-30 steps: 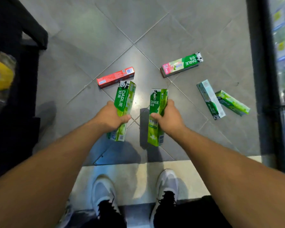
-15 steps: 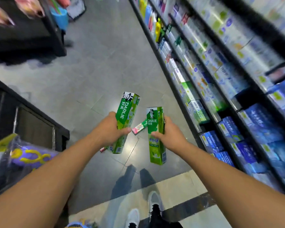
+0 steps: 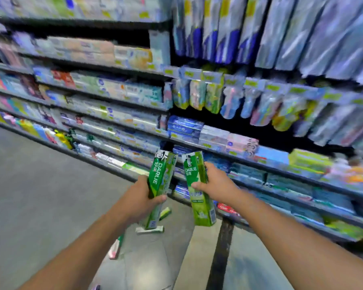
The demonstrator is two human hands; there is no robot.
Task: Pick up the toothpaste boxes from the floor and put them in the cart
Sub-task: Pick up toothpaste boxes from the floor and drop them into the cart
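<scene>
My left hand point(image 3: 139, 196) grips a green Darlie toothpaste box point(image 3: 160, 181) around its middle, held upright and tilted a little right. My right hand point(image 3: 215, 185) grips a second green Darlie box point(image 3: 197, 191), also upright, about a hand's width to the right. Both boxes are raised in front of the shelves. Three more boxes lie on the grey floor below my hands: a white-and-green one point(image 3: 149, 229), a small green one point(image 3: 165, 213) and a pink-and-green one point(image 3: 116, 246). The cart is out of view.
Blurred store shelves point(image 3: 218, 147) full of toothpaste boxes and hanging toothbrush packs fill the upper and right part of the view. Grey tiled aisle floor point(image 3: 40, 195) stretches to the left. A dark floor strip point(image 3: 220, 254) runs toward me below the right box.
The view has swung up and to the right, from the floor to the shelves. Both hands kept their grip on the green boxes and rose with them.
</scene>
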